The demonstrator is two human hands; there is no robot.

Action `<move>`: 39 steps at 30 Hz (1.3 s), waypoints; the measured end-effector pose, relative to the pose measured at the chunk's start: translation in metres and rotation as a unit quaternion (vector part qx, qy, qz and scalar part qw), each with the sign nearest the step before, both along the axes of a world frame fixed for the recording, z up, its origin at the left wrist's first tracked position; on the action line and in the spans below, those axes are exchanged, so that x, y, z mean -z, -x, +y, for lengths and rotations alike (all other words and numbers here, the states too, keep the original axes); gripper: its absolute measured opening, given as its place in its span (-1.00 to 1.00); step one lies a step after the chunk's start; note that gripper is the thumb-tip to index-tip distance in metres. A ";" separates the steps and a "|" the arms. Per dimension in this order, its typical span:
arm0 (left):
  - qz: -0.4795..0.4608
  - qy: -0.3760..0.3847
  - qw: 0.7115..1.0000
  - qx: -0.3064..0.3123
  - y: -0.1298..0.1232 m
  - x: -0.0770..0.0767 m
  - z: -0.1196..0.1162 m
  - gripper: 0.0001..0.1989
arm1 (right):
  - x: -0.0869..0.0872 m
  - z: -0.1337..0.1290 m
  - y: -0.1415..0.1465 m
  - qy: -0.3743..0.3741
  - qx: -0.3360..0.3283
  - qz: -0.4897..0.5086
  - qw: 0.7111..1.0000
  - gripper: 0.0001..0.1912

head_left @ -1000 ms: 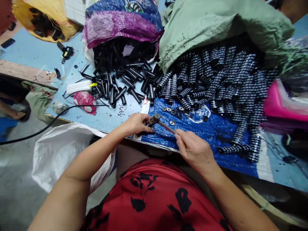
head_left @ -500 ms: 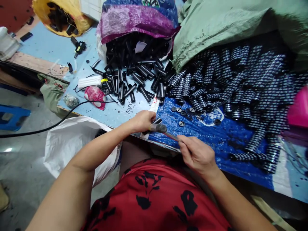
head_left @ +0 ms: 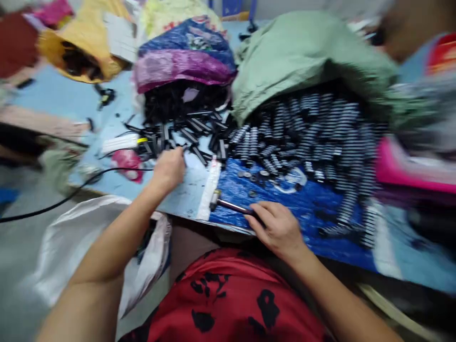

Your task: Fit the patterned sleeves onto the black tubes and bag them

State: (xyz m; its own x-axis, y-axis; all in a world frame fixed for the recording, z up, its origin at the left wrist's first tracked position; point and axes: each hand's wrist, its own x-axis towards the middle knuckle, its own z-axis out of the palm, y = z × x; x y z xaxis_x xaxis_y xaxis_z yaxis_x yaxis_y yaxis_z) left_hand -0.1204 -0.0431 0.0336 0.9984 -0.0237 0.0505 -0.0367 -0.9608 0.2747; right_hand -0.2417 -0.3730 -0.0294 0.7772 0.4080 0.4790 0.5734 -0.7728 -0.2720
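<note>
My right hand is closed round the dark handle of a hammer, whose head rests low over the blue sheet's left edge. My left hand is at the near side of a pile of smooth black tubes; its fingertips are blurred and partly hidden, so what they hold cannot be made out. To the right lies a large heap of dark tubes with pale stripes. Small round discs are scattered on the blue sheet.
A green sack and a purple-blue bag stand behind the heaps. An open white sack hangs below the table edge at left. A black cable crosses the left side. A pink container is at right.
My left hand has moved up and left, from beside the hammer head to the black tubes. The hammer has shifted slightly left and lower, still in my right hand. The view has tilted up.
</note>
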 end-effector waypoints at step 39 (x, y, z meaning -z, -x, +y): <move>0.154 0.594 0.789 -0.003 0.110 0.021 -0.152 -0.66 | -0.024 0.004 -0.004 -0.685 0.041 0.453 0.569 -0.51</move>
State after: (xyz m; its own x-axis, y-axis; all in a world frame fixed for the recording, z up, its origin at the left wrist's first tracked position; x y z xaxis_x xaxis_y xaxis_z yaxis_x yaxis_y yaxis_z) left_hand -0.2306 -0.1953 0.0131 0.9674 -0.1380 -0.2123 0.2119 -0.0178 0.9771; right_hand -0.2382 -0.3686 -0.0049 0.9477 0.0783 -0.3093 -0.3051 0.5060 -0.8068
